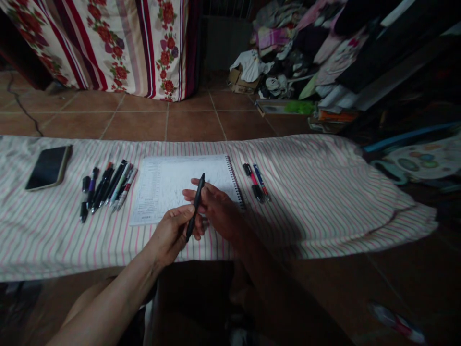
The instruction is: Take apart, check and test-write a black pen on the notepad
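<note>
A black pen (196, 205) is held slantwise between both hands, over the lower right part of a spiral notebook (173, 185). My left hand (176, 228) grips its lower part, thumb laid along the barrel. Around the upper part, my right hand (218, 204) pinches with thumb and fingers, some of its fingers stretched to the left. Left of the notebook lies a row of several pens (108, 185). To the right, a red and black pen (254, 182) lies beside a blue pen (261, 181).
A striped cloth (324, 192) covers the table. A smartphone (48, 167) lies at the far left. Beyond are a tiled floor (140, 115), a floral curtain (115, 48) and a heap of clothes (288, 38). A light-coloured object (398, 322) lies on the floor at lower right.
</note>
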A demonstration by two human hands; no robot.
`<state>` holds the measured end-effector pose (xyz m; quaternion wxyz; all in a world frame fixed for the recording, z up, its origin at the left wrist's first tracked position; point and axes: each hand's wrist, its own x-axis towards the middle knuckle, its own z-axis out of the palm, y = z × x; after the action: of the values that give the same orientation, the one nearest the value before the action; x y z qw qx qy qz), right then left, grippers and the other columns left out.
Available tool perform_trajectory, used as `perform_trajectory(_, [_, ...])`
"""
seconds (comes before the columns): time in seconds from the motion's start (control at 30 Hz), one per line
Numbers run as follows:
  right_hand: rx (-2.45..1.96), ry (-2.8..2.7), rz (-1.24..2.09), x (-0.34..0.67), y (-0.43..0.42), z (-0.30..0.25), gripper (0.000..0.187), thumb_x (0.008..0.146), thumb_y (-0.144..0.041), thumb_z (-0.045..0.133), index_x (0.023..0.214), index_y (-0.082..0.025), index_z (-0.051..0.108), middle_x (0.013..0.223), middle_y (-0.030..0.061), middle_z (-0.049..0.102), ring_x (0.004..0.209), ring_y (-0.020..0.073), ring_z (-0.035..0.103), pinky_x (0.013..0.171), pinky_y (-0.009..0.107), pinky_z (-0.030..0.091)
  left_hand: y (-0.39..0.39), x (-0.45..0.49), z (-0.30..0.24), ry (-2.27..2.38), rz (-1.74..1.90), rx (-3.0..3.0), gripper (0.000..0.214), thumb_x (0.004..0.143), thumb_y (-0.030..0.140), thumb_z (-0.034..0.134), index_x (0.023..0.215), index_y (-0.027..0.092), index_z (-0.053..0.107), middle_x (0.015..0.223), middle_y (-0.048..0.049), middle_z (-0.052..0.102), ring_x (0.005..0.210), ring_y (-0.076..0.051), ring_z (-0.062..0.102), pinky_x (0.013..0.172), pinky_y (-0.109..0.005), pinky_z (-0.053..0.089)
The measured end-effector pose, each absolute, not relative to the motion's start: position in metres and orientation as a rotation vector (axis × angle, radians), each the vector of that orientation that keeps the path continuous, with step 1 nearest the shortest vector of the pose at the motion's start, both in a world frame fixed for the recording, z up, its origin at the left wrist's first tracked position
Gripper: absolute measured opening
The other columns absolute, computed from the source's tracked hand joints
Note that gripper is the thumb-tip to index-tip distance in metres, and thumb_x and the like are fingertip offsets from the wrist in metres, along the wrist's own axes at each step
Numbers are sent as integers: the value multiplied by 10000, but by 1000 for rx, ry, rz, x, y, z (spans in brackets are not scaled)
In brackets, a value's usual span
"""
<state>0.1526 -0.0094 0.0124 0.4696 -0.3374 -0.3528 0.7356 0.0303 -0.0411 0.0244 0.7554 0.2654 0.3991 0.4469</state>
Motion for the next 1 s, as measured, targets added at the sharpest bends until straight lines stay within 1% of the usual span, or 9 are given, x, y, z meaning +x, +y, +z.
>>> perform_trajectory(0.07, [-857, -852, 1798, 153, -10, 12, 322, 755, -385, 629, 1036, -230, 603, 914, 42, 699, 504, 95, 551, 400, 213, 418, -39, 30, 26, 841, 948, 583, 246, 749, 307, 629, 657, 80, 642, 529, -48, 597, 461, -115, 532, 454, -219, 413])
perform_trajectory(0.17, [-901, -698, 1775, 156, -6, 11, 238, 729, -337, 658, 932, -217, 626, 871, 28, 703, 537, 118, 595, 377, 215, 416, -37, 29, 28, 802, 906, 635, 377, 786, 386, 579, 640, 47, 657, 576, -108, 634, 496, -141, 566, 485, -239, 448])
perform_trajectory(0.3, [-922, -447, 1719, 161, 2, 14, 95, 731, -220, 651, 822, -194, 647, 775, 10, 709, 692, 120, 651, 554, 214, 506, -39, 24, 27, 733, 913, 610, 388, 814, 388, 548, 880, 31, 687, 721, -142, 681, 620, -172, 617, 530, -237, 477])
perform_trajectory(0.4, [-956, -379, 1682, 163, 5, 17, 90, 752, -209, 626, 835, -190, 655, 772, 5, 709, 723, 105, 654, 628, 206, 504, -41, 19, 26, 733, 934, 620, 355, 801, 333, 589, 982, 37, 668, 811, -154, 690, 658, -166, 625, 550, -227, 478])
perform_trajectory(0.47, [-971, -372, 1671, 165, 6, 18, 115, 752, -221, 624, 861, -196, 652, 790, 2, 709, 714, 102, 649, 630, 214, 498, -42, 17, 26, 744, 948, 627, 356, 762, 281, 648, 1040, 58, 650, 849, -154, 695, 683, -164, 628, 566, -224, 475])
perform_trajectory(0.63, [-978, -427, 1602, 164, 6, 14, 209, 709, -259, 668, 900, -202, 605, 784, -3, 702, 694, 104, 638, 663, 236, 505, -45, 18, 25, 753, 993, 690, 513, 715, 197, 702, 1208, 174, 562, 873, -118, 713, 724, -179, 641, 608, -256, 471])
perform_trajectory(0.83, [-1055, -613, 1483, 159, 3, 11, 442, 713, -356, 666, 1095, -199, 509, 851, 34, 706, 745, 146, 654, 695, 286, 514, -44, 22, 17, 765, 1044, 755, 353, 716, 195, 700, 1065, 163, 657, 808, -95, 716, 722, -183, 640, 614, -272, 460])
perform_trajectory(0.93, [-1084, -711, 1386, 157, 1, 11, 604, 728, -379, 652, 1248, -219, 389, 862, 35, 703, 739, 159, 661, 685, 310, 522, -42, 23, 15, 766, 1055, 740, 343, 719, 191, 697, 1059, 170, 658, 802, -90, 717, 714, -172, 638, 619, -266, 456])
perform_trajectory(1.0, [-1103, -764, 1342, 156, -1, 11, 656, 737, -384, 642, 1296, -242, 332, 857, 29, 698, 728, 161, 660, 676, 318, 526, -42, 23, 16, 779, 1055, 728, 338, 715, 190, 700, 1051, 174, 663, 797, -87, 717, 704, -165, 635, 618, -262, 454])
